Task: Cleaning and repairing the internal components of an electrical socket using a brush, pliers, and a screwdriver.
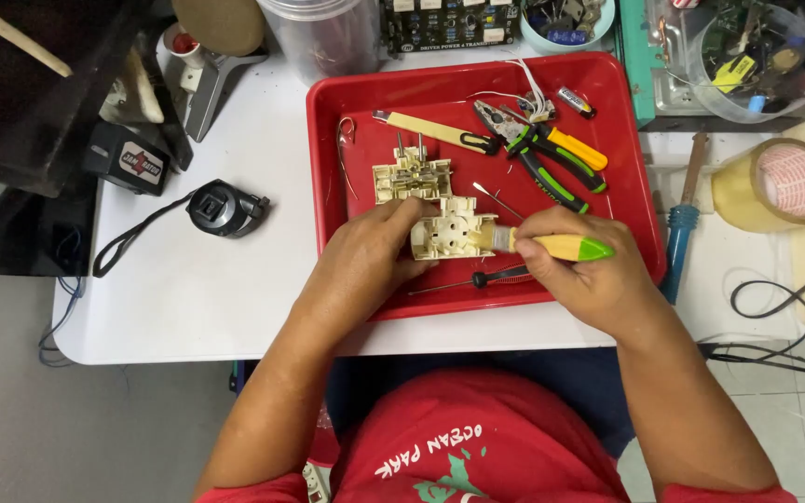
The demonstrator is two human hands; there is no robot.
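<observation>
The left hand (365, 256) has its fingers clamped on a cream plastic socket housing (452, 236), thumb on its near edge and the fingertips on top, holding it just above the floor of a red plastic tray (333, 149). The right hand (581, 279) has its fingers closed round a screwdriver with a yellow and green handle (566, 248), whose metal end meets the right side of the housing. Just beyond the left fingertips lies a second cream plastic socket part with upright metal prongs (412, 175). Under the right fingers, nearer the person, a thin screwdriver with a black and red handle (486, 278) rests on the tray floor. Beyond the right knuckles lie pliers with green and black grips (538, 168), pliers with an orange grip (566, 144), and a cream-handled utility knife (435, 130).
</observation>
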